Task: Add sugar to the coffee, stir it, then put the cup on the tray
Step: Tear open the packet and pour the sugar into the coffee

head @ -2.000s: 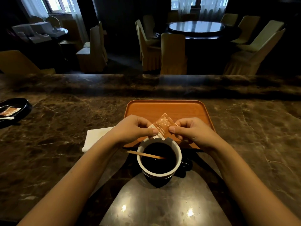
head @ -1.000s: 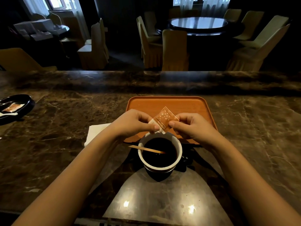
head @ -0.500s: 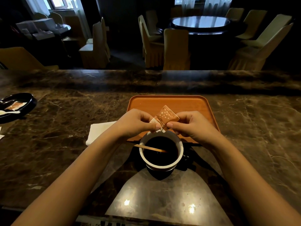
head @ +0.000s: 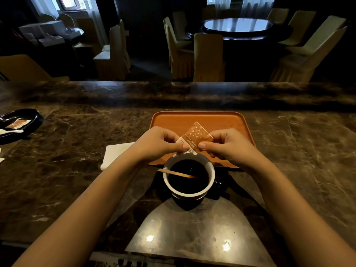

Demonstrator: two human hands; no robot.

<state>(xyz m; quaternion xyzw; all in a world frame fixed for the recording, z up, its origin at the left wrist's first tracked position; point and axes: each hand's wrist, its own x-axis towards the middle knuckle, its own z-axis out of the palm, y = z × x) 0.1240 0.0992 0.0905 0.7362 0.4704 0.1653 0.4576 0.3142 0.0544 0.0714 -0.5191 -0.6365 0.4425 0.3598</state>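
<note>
Both hands point(head: 192, 146) pinch sugar packet point(head: 194, 136) above cup point(head: 188, 176), blocking tray point(head: 196, 118); napkin point(head: 115, 153) beside.

Both hands point(head: 194, 145) pinch a sugar packet point(head: 194, 137) above the coffee cup point(head: 188, 178)

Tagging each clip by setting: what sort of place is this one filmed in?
Probably a restaurant or hotel banquet room, seen from a marble counter. Beyond it stands a round dining table ringed by chairs in skirted fabric covers; an orange serving tray lies on the counter.
</note>
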